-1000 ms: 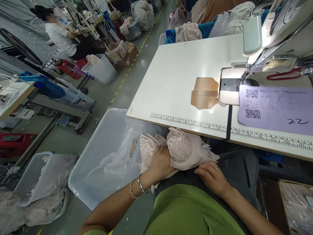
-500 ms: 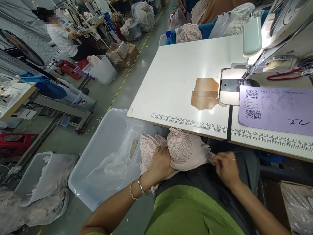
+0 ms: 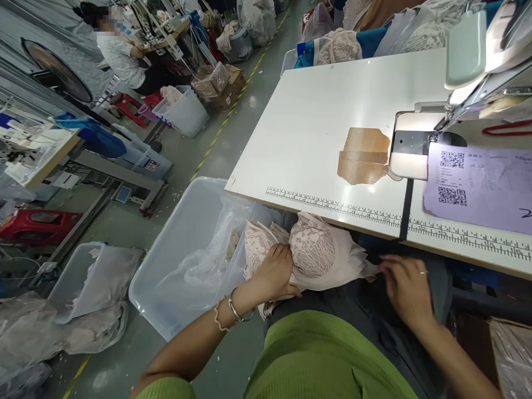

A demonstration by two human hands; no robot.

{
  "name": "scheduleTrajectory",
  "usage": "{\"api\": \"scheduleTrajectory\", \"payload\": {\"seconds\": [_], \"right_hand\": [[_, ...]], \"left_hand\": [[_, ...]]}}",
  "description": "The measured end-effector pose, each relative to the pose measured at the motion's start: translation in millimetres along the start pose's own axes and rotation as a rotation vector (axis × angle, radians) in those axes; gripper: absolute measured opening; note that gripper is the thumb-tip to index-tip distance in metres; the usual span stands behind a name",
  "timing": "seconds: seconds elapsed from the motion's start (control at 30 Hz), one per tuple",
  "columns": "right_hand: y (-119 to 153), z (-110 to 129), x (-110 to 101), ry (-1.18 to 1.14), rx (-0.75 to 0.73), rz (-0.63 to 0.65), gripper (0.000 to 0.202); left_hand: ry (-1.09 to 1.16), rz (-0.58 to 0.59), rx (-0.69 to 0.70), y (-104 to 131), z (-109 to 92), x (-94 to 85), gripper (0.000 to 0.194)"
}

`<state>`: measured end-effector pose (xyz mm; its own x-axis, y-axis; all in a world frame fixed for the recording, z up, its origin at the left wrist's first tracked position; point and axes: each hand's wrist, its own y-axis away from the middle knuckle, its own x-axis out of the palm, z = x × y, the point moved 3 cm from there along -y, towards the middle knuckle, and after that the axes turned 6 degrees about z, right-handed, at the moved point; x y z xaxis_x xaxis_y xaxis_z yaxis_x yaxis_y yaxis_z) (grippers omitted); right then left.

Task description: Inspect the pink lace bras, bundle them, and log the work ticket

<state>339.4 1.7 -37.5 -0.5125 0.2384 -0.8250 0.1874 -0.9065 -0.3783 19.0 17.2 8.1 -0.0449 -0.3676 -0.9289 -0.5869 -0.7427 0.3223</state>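
Under left hand, beside right hand, lace bra cups

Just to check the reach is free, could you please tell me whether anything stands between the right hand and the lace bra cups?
Nothing visible does: the right hand is at the edge of the lace bra cups, though blur hides whether it pinches them.

my left hand hides part of the lace cups. my right hand is blurry, can't tell its grip. purple sheet and sewing machine cut off at right edge.
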Motion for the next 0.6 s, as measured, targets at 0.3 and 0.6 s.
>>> {"api": "scheduleTrajectory", "payload": {"seconds": [0.3, 0.6], "right_hand": [[-19.0, 110.6, 7.8, -0.250, -0.492, 0.005, 0.010], [-24.2, 122.4, 12.8, -0.520, -0.378, 0.047, 0.014]], "left_hand": [[0.171, -0.035, 0.014, 25.7, 22.3, -31.6, 0.060], [0.237, 0.014, -0.026, 13.9, 22.1, -32.8, 0.056]]}}
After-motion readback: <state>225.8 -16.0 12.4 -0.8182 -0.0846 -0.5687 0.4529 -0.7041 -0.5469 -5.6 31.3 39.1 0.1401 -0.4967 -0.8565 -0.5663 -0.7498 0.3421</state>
